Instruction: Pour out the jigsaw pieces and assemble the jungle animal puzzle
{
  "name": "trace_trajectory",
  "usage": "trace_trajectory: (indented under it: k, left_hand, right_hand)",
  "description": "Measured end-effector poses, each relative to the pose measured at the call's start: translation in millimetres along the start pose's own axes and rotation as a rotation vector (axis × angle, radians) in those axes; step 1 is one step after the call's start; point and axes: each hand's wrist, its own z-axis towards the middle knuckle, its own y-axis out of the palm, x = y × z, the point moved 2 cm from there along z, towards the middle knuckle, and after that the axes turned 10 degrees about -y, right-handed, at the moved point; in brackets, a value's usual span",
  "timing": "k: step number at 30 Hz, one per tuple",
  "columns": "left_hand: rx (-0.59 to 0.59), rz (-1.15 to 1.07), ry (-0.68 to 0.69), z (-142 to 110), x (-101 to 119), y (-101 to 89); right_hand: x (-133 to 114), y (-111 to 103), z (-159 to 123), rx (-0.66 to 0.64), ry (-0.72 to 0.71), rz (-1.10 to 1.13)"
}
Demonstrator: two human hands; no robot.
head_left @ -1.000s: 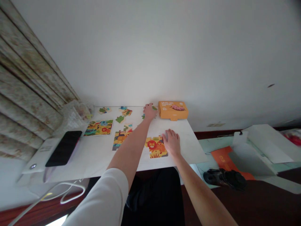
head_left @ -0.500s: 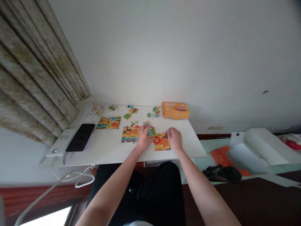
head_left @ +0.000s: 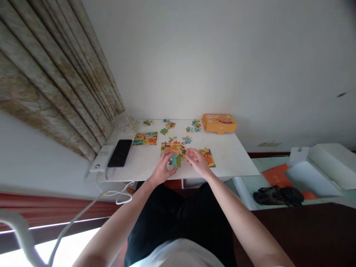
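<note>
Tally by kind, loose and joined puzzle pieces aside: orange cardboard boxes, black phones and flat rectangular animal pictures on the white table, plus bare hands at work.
Orange cardboard box: 1
Black phone: 1
Flat rectangular animal picture: 1
Bare hands, left hand and right hand: 2
Total: 5

Gap between phone [head_left: 120, 153] and left hand [head_left: 172, 161]; orange box [head_left: 219, 128] blocks rear right of table [head_left: 230, 163].

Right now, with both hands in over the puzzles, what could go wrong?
The left hand has the green-and-blue part right at the built section; a bump could shift it.
The right hand is up against the orange section, so its wrist might shove that askew.
Loose blue piece lies just beyond; reaching fingers could knock it.
</note>
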Motion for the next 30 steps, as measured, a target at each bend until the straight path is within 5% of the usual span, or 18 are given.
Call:
trace_trajectory:
  k: [5,12,20,30]
  left_hand:
    - [-0.056,0.001,-0.001,-2,2,-1.8]
    - [-0.144,0.131,-0.005,-2,-13,-11.2]
    - [-0.192,0.532,-0.133,1,-42,-16.0]
    - [-0.196,0.494,-0.14,7,-36,-9.2]
  right_hand:
    - [-7,42,-9,-0.012,0.108,0.21]
    - [1,43,-12,0.053,0.211,0.331]
    - [15,42,-25,0.247,0.219,0.384]
    - [19,46,-21,0.032,0.138,0.03]
